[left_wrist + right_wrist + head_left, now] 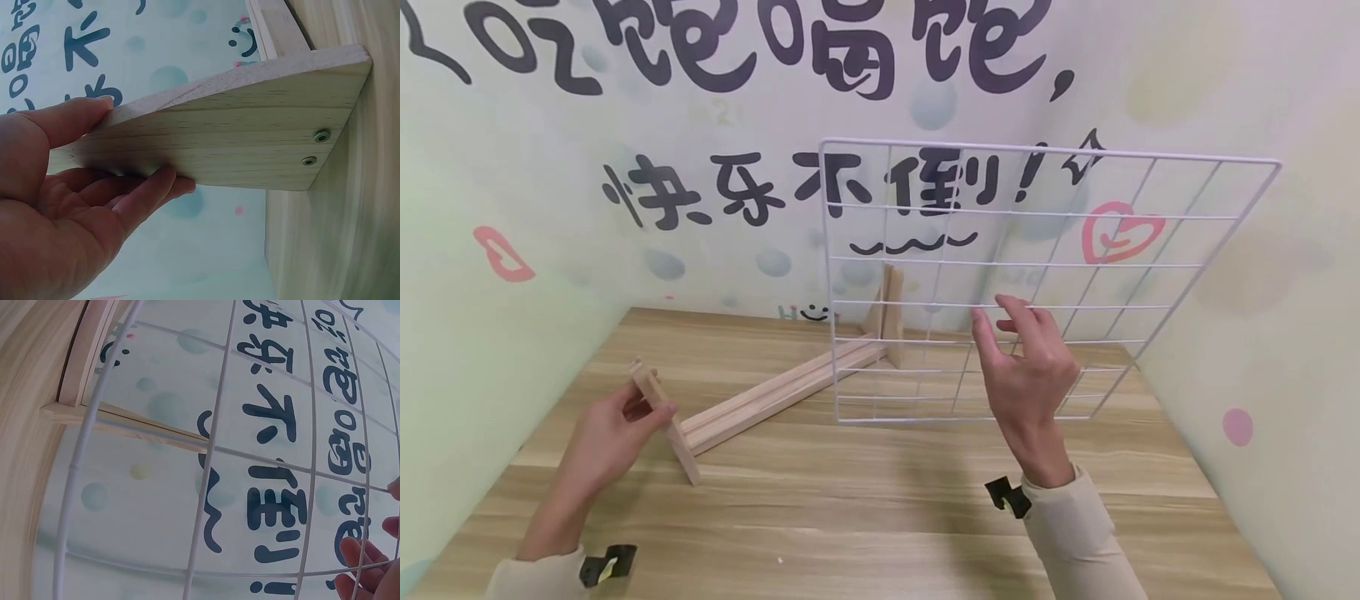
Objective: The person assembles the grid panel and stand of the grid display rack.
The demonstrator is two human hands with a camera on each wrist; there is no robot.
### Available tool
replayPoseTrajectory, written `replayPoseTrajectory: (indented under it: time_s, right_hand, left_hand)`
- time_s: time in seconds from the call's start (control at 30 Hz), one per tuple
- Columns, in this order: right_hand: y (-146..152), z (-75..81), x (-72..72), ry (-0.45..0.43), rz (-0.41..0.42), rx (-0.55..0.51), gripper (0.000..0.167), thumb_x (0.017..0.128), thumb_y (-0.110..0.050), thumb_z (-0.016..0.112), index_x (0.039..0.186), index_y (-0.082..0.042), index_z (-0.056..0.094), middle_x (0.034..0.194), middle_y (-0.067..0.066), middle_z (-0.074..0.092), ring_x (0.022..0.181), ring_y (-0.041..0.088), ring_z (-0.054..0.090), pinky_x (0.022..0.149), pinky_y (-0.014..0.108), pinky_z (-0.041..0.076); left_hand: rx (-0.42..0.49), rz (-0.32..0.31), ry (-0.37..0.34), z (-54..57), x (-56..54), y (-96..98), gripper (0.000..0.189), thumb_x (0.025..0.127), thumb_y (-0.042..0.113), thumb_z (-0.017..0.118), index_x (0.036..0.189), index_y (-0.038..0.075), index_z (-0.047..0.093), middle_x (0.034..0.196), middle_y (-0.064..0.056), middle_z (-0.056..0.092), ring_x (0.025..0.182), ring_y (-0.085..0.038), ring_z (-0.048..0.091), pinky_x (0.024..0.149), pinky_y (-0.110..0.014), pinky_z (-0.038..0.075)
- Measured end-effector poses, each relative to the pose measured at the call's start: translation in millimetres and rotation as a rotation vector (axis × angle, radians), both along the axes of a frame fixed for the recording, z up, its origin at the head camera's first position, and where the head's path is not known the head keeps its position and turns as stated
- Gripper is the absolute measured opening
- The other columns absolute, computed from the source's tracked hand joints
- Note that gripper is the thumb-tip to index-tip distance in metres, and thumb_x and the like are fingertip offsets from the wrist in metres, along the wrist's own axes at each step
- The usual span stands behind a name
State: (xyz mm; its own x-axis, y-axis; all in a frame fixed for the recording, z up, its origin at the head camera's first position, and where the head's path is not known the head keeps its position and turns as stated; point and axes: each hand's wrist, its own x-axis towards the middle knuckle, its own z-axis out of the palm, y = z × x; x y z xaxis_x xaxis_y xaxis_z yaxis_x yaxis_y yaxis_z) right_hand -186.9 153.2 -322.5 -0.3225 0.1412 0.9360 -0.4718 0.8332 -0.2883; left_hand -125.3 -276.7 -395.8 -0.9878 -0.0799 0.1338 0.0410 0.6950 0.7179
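My left hand (606,437) holds the near end board (683,457) of a pale wooden stand on the table. In the left wrist view, the thumb lies on that board's edge, the fingers are against its underside, and two metal bolts (322,135) show near its base. Twin rails (782,398) run from it to an upright far end piece (894,321), partly behind a white wire grid panel (962,146). My right hand (1030,379) grips the panel by its wires near the middle and holds it upright, tilted, to the right of the near end board.
The wood-grain table (850,508) meets a wall (760,117) with large dark lettering at the back, and further walls rise at both sides. A sleeve and a black wrist strap (1007,497) sit behind the right hand.
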Motion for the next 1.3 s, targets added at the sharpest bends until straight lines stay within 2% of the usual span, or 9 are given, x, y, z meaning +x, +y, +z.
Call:
replayPoseTrajectory:
  time_s: [0.07,0.13,0.2,0.27,0.4,0.5,0.63,0.87,1.3]
  right_hand:
    - [1.4,1.2,0.2,-0.002,-0.002,0.0,0.024,0.087,-0.023,0.075,0.101,-0.003,0.075,0.088,0.018,0.073,0.07,0.028,0.071,0.043,0.034,0.035]
    - [2.7,2.2,0.6,-0.004,-0.004,-0.001,0.025,0.087,-0.023,0.074,0.102,-0.003,0.075,0.088,0.019,0.073,0.07,0.029,0.071,0.044,0.034,0.035]
    - [3.8,3.1,0.8,-0.004,-0.006,0.001,0.025,0.087,-0.023,0.075,0.102,-0.003,0.075,0.088,0.019,0.073,0.07,0.029,0.071,0.044,0.034,0.035]
    - [4.7,4.1,1.0,-0.002,-0.009,0.001,0.024,0.086,-0.022,0.075,0.102,-0.003,0.075,0.088,0.018,0.073,0.07,0.029,0.072,0.044,0.033,0.034]
    - [5.9,5.8,1.1,0.004,-0.014,-0.008,0.024,0.086,-0.022,0.076,0.102,-0.004,0.076,0.087,0.018,0.073,0.07,0.028,0.072,0.045,0.03,0.032]
    - [6.5,6.9,1.8,0.002,-0.009,-0.013,0.024,0.087,-0.023,0.075,0.102,-0.004,0.076,0.088,0.018,0.074,0.07,0.028,0.072,0.045,0.029,0.031]
    - [7.5,8.4,2.7,-0.004,-0.003,-0.018,0.025,0.088,-0.024,0.074,0.103,-0.005,0.076,0.089,0.017,0.074,0.071,0.028,0.072,0.046,0.029,0.031]
    - [9.1,11.0,2.2,0.0,-0.008,-0.019,0.026,0.088,-0.025,0.074,0.103,-0.004,0.076,0.088,0.017,0.074,0.071,0.028,0.072,0.046,0.031,0.033]
    - [5.9,11.4,0.9,0.019,-0.01,-0.022,0.024,0.086,-0.025,0.074,0.101,-0.006,0.077,0.089,0.014,0.075,0.071,0.027,0.072,0.046,0.028,0.031]
  left_hand:
    - [0.016,-0.008,0.011,0.1,-1.1,0.6,0.063,0.1,0.029,0.06,0.141,-0.015,0.042,0.128,-0.038,0.056,0.115,-0.051,0.058,0.078,-0.02,0.057]
    - [0.025,-0.014,0.021,0.3,-1.9,1.3,0.061,0.1,0.027,0.06,0.141,-0.015,0.042,0.126,-0.038,0.057,0.114,-0.05,0.058,0.073,-0.005,0.048]
    - [0.033,-0.019,0.024,0.3,-2.6,1.9,0.06,0.1,0.025,0.06,0.141,-0.015,0.042,0.126,-0.038,0.057,0.114,-0.05,0.058,0.071,0.001,0.039]
    - [0.035,-0.024,0.019,0.1,-3.5,2.7,0.06,0.1,0.024,0.06,0.141,-0.015,0.041,0.126,-0.038,0.057,0.114,-0.05,0.058,0.071,0.001,0.039]
    - [0.027,-0.037,0.002,0.2,-5.6,3.6,0.06,0.1,0.024,0.06,0.141,-0.015,0.041,0.128,-0.038,0.056,0.115,-0.05,0.057,0.075,-0.008,0.049]
    - [0.018,-0.05,-0.013,0.3,-7.1,4.6,0.06,0.101,0.027,0.059,0.142,-0.014,0.041,0.131,-0.037,0.054,0.118,-0.05,0.056,0.084,-0.03,0.058]
    - [0.017,-0.066,-0.026,0.5,-9.3,7.3,0.06,0.102,0.028,0.057,0.143,-0.012,0.04,0.134,-0.037,0.051,0.12,-0.051,0.055,0.091,-0.052,0.052]
    - [0.035,-0.087,-0.008,1.6,-13.2,13.9,0.056,0.102,0.022,0.058,0.142,-0.012,0.041,0.132,-0.038,0.053,0.118,-0.05,0.056,0.089,-0.046,0.056]
    - [0.045,-0.128,-0.028,0.8,-20.4,23.9,0.057,0.102,0.021,0.057,0.145,-0.012,0.037,0.136,-0.036,0.05,0.121,-0.049,0.054,0.094,-0.054,0.051]
